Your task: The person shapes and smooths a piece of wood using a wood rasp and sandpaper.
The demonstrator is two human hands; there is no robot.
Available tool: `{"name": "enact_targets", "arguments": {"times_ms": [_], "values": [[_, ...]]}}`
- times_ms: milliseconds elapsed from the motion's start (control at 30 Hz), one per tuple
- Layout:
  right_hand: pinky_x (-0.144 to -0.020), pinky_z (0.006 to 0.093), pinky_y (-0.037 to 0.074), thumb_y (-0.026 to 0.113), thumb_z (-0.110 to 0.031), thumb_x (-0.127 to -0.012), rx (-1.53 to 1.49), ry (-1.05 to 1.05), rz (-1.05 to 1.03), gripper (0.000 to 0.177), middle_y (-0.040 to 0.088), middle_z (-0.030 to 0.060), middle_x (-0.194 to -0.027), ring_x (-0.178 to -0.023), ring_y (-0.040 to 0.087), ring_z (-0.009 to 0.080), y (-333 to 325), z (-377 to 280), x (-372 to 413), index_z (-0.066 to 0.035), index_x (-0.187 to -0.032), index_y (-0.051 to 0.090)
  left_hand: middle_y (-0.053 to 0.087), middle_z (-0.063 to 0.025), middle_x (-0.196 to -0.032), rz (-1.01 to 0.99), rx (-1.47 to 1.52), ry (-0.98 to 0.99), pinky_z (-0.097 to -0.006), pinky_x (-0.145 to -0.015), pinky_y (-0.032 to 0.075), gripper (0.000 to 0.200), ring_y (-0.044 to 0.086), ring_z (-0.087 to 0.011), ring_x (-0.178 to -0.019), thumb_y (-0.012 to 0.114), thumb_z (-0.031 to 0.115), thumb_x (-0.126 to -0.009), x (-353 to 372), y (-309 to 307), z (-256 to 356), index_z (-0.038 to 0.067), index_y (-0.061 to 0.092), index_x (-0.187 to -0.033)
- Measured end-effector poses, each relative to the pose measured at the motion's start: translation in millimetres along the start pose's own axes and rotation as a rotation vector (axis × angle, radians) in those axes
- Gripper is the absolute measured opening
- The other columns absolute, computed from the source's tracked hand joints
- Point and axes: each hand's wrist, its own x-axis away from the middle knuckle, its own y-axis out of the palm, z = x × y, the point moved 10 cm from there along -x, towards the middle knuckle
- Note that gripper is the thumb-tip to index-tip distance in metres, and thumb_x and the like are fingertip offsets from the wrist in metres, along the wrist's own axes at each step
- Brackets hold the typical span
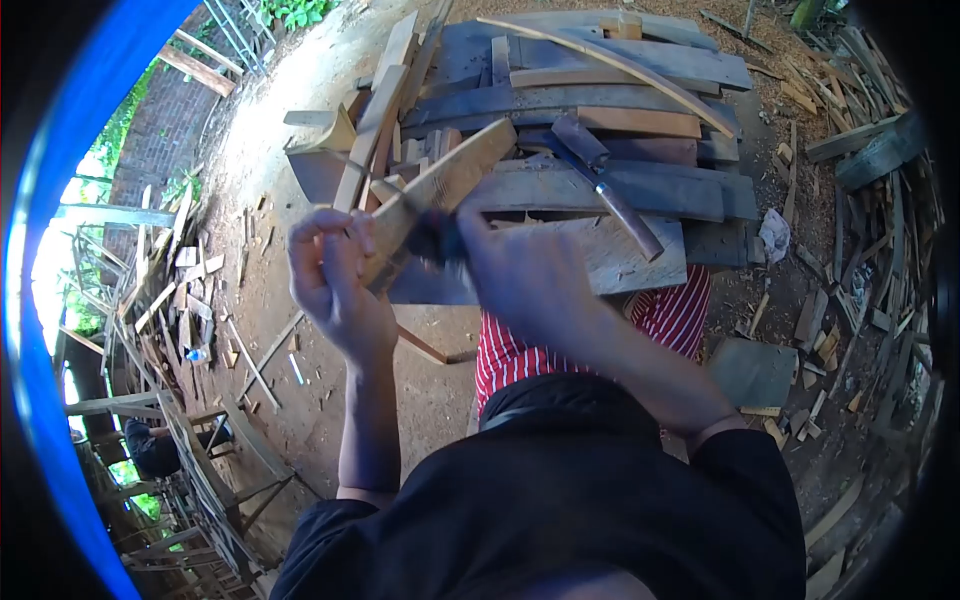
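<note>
My left hand (340, 285) is raised at the left end of a pale wooden board (455, 170), fingers curled and fingertips close to the thumb. Whatever it pinches is too small to make out. The board slants up to the right over the workbench (640, 255). My right hand (535, 275) is closed and smeared by motion. A dark blurred object (435, 238) shows at its fingers, over the lower part of the board; I cannot tell its kind. Right of the board lies a wooden-handled tool (630, 222) with a metal collar, beside a dark block (580, 140).
Planks (640, 120) cover the bench, and a long thin curved strip (620, 65) lies across them. More boards (375, 130) lean at its left. Scrap wood piles (880, 230) flank the bench on the ground. A person (152, 448) is at the far lower left.
</note>
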Motion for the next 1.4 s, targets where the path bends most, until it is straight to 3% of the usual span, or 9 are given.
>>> {"name": "enact_targets", "arguments": {"times_ms": [33, 167, 267, 467, 600, 867, 1000, 1333, 1400], "values": [[-0.050, 0.0445, 0.051, 0.054, -0.013, -0.083, -0.004, 0.035, 0.099, 0.021, 0.063, 0.0150, -0.063, -0.056, 0.066, 0.0310, 4, 19, -12, -0.004, -0.101, 0.050, 0.050, -0.0032, -0.072, -0.017, 0.002, 0.042, -0.0298, -0.082, 0.043, 0.011, 0.045, -0.0087, -0.067, 0.043, 0.004, -0.094, -1, 6, 5, 0.000, 0.054, -0.095], [-0.049, 0.0421, 0.051, 0.060, -0.017, -0.081, -0.017, 0.072, 0.149, 0.022, 0.064, 0.0147, -0.065, -0.056, 0.066, 0.0285, 6, 46, -34, -0.005, -0.097, 0.050, 0.054, -0.0061, -0.075, -0.188, -0.224, 0.127, -0.0322, -0.081, 0.045, 0.012, 0.048, -0.0100, -0.066, 0.043, -0.002, -0.091, 11, 27, 17, 0.000, 0.054, -0.092], [-0.049, 0.0393, 0.052, 0.065, -0.020, -0.079, 0.007, 0.075, -0.030, 0.025, 0.064, 0.0114, -0.064, -0.054, 0.066, 0.0264, -4, 17, -9, -0.006, -0.094, 0.051, 0.054, -0.0063, -0.074, -0.231, -0.085, 0.175, -0.0331, -0.080, 0.045, 0.013, 0.048, -0.0106, -0.066, 0.042, -0.003, -0.091, 4, 23, 17, 0.000, 0.054, -0.089], [-0.047, 0.0399, 0.051, 0.061, -0.019, -0.080, -0.057, 0.015, 0.289, 0.023, 0.062, 0.0099, -0.057, -0.052, 0.066, 0.0266, 16, 54, -48, -0.006, -0.095, 0.050, 0.044, -0.0024, -0.071, -0.319, -0.179, 0.168, -0.0402, -0.087, 0.041, 0.011, 0.045, -0.0125, -0.069, 0.040, 0.004, -0.094, 6, 25, 17, 0.005, 0.051, -0.092], [-0.048, 0.0426, 0.050, 0.057, -0.016, -0.082, -0.090, 0.047, -0.038, 0.032, 0.063, 0.0148, -0.061, -0.053, 0.064, 0.0321, 10, 13, -14, -0.001, -0.108, 0.047, 0.043, -0.0021, -0.071, -0.257, -0.098, 0.127, -0.0410, -0.087, 0.041, 0.009, 0.044, -0.0130, -0.069, 0.042, 0.005, -0.094, -2, 10, 10, 0.006, 0.050, -0.092], [-0.051, 0.0431, 0.051, 0.058, -0.017, -0.083, -0.146, 0.048, 0.264, 0.028, 0.062, 0.0132, -0.061, -0.056, 0.065, 0.0321, 10, 43, -52, -0.003, -0.104, 0.048, 0.038, -0.0008, -0.070, -0.141, -0.091, 0.101, -0.0405, -0.088, 0.042, 0.007, 0.043, -0.0128, -0.071, 0.043, 0.008, -0.096, 0, 13, 14, 0.006, 0.050, -0.097], [-0.051, 0.0377, 0.052, 0.059, -0.016, -0.081, -0.092, 0.030, -0.013, 0.019, 0.064, 0.0129, -0.063, -0.057, 0.067, 0.0261, 5, -10, -6, -0.002, -0.093, 0.054, 0.036, 0.0005, -0.068, 0.146, -0.055, -0.010, -0.0387, -0.090, 0.043, 0.011, 0.044, -0.0127, -0.070, 0.045, 0.008, -0.096, 4, -12, 5, 0.005, 0.052, -0.105], [-0.047, 0.0430, 0.050, 0.057, -0.014, -0.080, -0.069, -0.041, 0.273, 0.021, 0.063, 0.0150, -0.063, -0.056, 0.066, 0.0302, 1, -22, 5, -0.003, -0.097, 0.052, 0.034, 0.0021, -0.070, 0.327, 0.148, -0.082, -0.0291, -0.079, 0.045, 0.013, 0.044, -0.0112, -0.073, 0.047, 0.008, -0.096, -1, -19, -1, 0.007, 0.051, -0.108], [-0.049, 0.0366, 0.049, 0.060, -0.012, -0.075, -0.008, -0.022, 0.129, 0.018, 0.063, 0.0085, -0.062, -0.054, 0.064, 0.0203, 6, -20, 12, -0.004, -0.089, 0.052, 0.034, 0.0020, -0.070, 0.347, 0.175, -0.063, -0.0299, -0.081, 0.044, 0.012, 0.044, -0.0115, -0.072, 0.047, 0.007, -0.096, 1, -20, -2, 0.007, 0.051, -0.108]]}}
